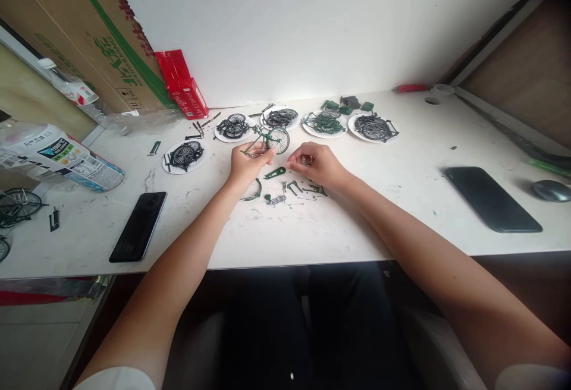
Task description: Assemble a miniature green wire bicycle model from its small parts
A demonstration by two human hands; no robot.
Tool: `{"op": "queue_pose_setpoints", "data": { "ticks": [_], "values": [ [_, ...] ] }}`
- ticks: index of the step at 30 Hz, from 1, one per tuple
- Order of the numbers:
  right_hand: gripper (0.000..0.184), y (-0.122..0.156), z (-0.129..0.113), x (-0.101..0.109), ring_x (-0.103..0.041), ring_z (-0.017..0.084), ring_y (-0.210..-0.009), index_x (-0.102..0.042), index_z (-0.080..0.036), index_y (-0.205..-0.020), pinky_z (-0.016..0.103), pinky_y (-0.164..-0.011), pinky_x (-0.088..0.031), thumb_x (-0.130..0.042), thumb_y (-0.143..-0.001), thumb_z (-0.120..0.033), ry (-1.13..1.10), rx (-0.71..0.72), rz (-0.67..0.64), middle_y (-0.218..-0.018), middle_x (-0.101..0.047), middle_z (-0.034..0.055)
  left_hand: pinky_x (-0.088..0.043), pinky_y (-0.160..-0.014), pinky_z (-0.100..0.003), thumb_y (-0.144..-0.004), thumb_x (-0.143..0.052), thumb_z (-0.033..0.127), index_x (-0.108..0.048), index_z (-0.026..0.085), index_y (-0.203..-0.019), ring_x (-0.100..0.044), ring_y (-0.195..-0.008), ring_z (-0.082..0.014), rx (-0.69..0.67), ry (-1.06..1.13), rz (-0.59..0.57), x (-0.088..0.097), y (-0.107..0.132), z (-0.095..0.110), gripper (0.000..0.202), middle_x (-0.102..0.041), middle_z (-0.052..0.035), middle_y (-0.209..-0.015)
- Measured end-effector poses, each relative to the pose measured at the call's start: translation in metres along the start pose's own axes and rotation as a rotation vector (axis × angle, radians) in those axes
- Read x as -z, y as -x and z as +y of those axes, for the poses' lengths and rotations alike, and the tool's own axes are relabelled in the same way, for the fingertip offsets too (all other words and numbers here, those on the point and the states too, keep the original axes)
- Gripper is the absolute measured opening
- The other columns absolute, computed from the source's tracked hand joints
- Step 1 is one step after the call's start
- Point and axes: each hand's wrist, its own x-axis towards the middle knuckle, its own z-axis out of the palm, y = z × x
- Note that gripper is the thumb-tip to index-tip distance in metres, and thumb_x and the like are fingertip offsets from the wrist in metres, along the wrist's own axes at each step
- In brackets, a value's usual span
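Note:
My left hand is closed around a green model bicycle frame, which has one spoked wheel on its right end. Just right of that wheel, my right hand has its thumb and fingers pinched together; whatever is between the fingertips is too small to make out. On the table below the hands lie a green chain-guard-shaped part, a curved green mudguard-like strip and several small green and silver parts.
Behind the hands stand several white plates of black and green bicycle parts. A phone lies at left, near a plastic package. At right are a dark flat phone-like slab and a mouse. A red box leans against cardboard.

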Motion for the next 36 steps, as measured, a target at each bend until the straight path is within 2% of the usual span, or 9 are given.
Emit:
{"op": "queue_pose_setpoints", "data": {
  "ticks": [3, 7, 17, 20, 27, 31, 36],
  "values": [
    [0.041, 0.001, -0.004, 0.000, -0.052, 0.017, -0.067, -0.081, -0.021, -0.085, 0.034, -0.065, -0.039, -0.085, -0.086, -0.062, -0.013, 0.002, -0.113, -0.078, -0.069, 0.0051, -0.059, -0.068, -0.029, -0.070, -0.096, 0.043, -0.080, 0.015, -0.088, -0.068, -0.068, -0.0140, 0.009, -0.017, -0.002, 0.000, 0.000, 0.000, 0.037, -0.080, -0.0081, -0.091],
    [0.042, 0.002, -0.006, -0.002, -0.052, 0.016, -0.065, -0.084, -0.021, -0.088, 0.034, -0.065, -0.040, -0.090, -0.079, -0.061, -0.009, 0.026, -0.164, -0.078, -0.072, 0.0053, -0.059, -0.068, -0.030, -0.070, -0.095, 0.043, -0.080, 0.015, -0.089, -0.069, -0.069, -0.0145, 0.007, -0.013, -0.007, 0.000, -0.001, -0.002, 0.037, -0.079, -0.0081, -0.090],
    [0.026, 0.003, -0.012, 0.000, -0.053, 0.016, -0.065, -0.084, -0.020, -0.090, 0.033, -0.065, -0.040, -0.085, -0.087, -0.046, 0.060, 0.014, -0.161, -0.076, -0.068, 0.0043, -0.059, -0.066, -0.029, -0.067, -0.096, 0.041, -0.079, 0.014, -0.087, -0.068, -0.068, -0.0146, 0.038, -0.020, 0.016, -0.003, 0.002, 0.006, 0.038, -0.079, -0.0097, -0.091],
    [0.026, 0.003, -0.012, 0.000, -0.054, 0.017, -0.065, -0.084, -0.021, -0.090, 0.033, -0.066, -0.041, -0.084, -0.088, -0.047, 0.045, 0.028, -0.165, -0.076, -0.068, 0.0043, -0.059, -0.066, -0.029, -0.068, -0.096, 0.042, -0.079, 0.014, -0.087, -0.069, -0.069, -0.0151, 0.033, -0.027, 0.017, -0.003, 0.002, 0.006, 0.039, -0.079, -0.0096, -0.091],
    [0.030, 0.003, -0.015, 0.002, -0.060, 0.023, -0.082, -0.088, -0.028, -0.092, 0.036, -0.074, -0.044, -0.091, -0.080, -0.056, 0.004, 0.079, -0.258, -0.081, -0.071, 0.0058, -0.059, -0.066, -0.030, -0.068, -0.097, 0.045, -0.079, 0.014, -0.088, -0.070, -0.071, -0.0158, 0.020, -0.019, 0.024, -0.001, 0.001, 0.004, 0.041, -0.080, -0.0103, -0.093],
    [0.030, 0.004, -0.015, 0.003, -0.057, 0.021, -0.076, -0.090, -0.029, -0.100, 0.035, -0.071, -0.041, -0.095, -0.077, -0.049, 0.068, 0.051, -0.317, -0.075, -0.067, 0.0034, -0.059, -0.066, -0.029, -0.069, -0.096, 0.045, -0.080, 0.015, -0.090, -0.070, -0.070, -0.0154, 0.029, -0.036, 0.020, -0.001, 0.000, 0.003, 0.040, -0.081, -0.0106, -0.094],
    [0.021, 0.005, -0.012, 0.001, -0.054, 0.018, -0.070, -0.091, -0.029, -0.095, 0.034, -0.071, -0.039, -0.094, -0.079, -0.042, 0.104, 0.064, -0.376, -0.073, -0.068, 0.0022, -0.058, -0.065, -0.029, -0.070, -0.096, 0.045, -0.080, 0.014, -0.089, -0.070, -0.068, -0.0152, 0.030, -0.045, 0.016, -0.001, 0.001, 0.003, 0.039, -0.081, -0.0104, -0.092]
  ]
}}
